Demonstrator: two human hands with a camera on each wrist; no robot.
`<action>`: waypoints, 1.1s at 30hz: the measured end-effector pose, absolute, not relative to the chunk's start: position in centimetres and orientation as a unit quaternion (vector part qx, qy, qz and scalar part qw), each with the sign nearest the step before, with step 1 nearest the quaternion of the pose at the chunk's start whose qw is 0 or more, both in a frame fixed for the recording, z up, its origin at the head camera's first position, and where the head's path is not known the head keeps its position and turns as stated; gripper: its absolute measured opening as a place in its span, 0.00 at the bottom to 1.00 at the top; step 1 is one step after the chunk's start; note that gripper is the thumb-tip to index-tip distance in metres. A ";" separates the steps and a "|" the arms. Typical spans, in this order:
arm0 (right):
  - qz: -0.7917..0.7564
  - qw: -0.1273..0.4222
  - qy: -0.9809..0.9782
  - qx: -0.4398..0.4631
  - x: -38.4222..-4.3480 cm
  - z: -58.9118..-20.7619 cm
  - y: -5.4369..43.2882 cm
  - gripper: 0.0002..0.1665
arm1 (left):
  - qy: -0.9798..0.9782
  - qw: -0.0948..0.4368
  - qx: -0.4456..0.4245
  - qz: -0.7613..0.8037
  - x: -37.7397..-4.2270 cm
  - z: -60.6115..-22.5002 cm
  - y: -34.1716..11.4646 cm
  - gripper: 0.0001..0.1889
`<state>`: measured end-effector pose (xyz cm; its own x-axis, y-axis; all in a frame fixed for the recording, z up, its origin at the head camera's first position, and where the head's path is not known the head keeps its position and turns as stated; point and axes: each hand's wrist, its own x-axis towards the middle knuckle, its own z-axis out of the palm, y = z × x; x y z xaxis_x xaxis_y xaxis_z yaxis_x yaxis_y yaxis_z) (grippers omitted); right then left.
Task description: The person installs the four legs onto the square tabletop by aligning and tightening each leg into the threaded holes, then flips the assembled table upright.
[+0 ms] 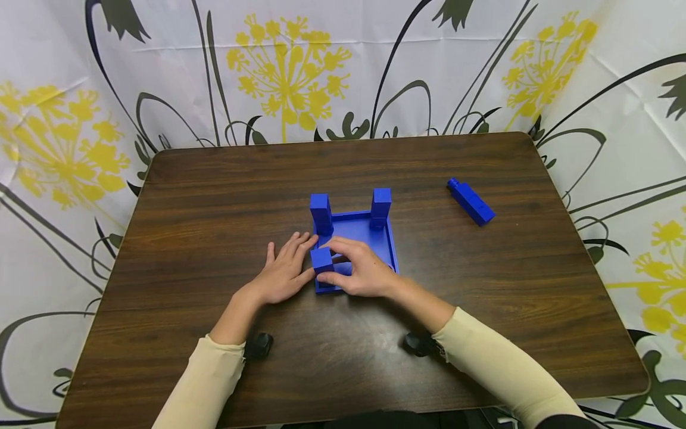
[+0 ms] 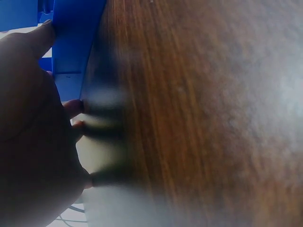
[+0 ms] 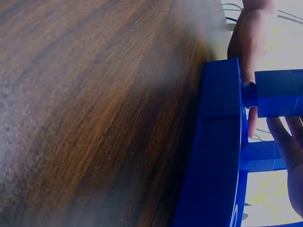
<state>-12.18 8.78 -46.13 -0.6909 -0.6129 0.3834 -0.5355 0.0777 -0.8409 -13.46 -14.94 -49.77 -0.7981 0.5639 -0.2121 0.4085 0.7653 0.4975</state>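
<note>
A shallow blue tray-like base (image 1: 351,226) lies on the table with raised rims. Two square blue posts stand on its far corners, one at the left (image 1: 321,213) and one at the right (image 1: 380,208). At the near-left corner my right hand (image 1: 364,273) pinches a third blue post (image 1: 321,260) between thumb and fingers. In the right wrist view, the narrow neck of this post (image 3: 279,94) shows just above the corner. Flat beside the base's left side, my left hand (image 1: 283,275) has its fingers extended; its thumb touches the blue side wall (image 2: 71,56).
Toward the right rear of the brown wooden table (image 1: 514,298) lies a loose blue post (image 1: 471,202), its threaded end pointing away to the left. A flower-patterned white cloth (image 1: 177,71) hangs behind and at the sides of the table.
</note>
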 end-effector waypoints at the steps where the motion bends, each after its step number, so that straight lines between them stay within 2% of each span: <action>1: -0.555 0.034 0.734 -0.391 -12.2 -46.2 8.8 0.19 | 0.922 0.177 0.264 0.219 -13.5 -49.7 -14.9 0.36; 14: -0.553 0.035 0.730 -0.399 -12.4 -46.3 8.8 0.19 | 0.924 0.187 0.259 0.208 -13.6 -49.8 -14.9 0.36; 21: -0.540 0.059 0.740 -0.397 -12.5 -45.9 9.1 0.20 | 0.924 0.189 0.259 0.206 -13.6 -49.6 -14.8 0.36; 27: -0.531 0.079 0.742 -0.402 -12.8 -45.6 9.3 0.17 | 0.924 0.188 0.260 0.210 -13.6 -49.8 -14.9 0.36; 33: -0.527 0.061 0.743 -0.408 -12.7 -45.7 9.2 0.17 | 0.924 0.181 0.261 0.214 -13.5 -49.8 -14.9 0.36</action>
<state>-12.70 9.20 -45.73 -0.6601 -0.6709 0.3379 -0.5414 0.1131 -0.8331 -13.49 -14.89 -49.79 -0.7977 0.5604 -0.2228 0.4050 0.7716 0.4904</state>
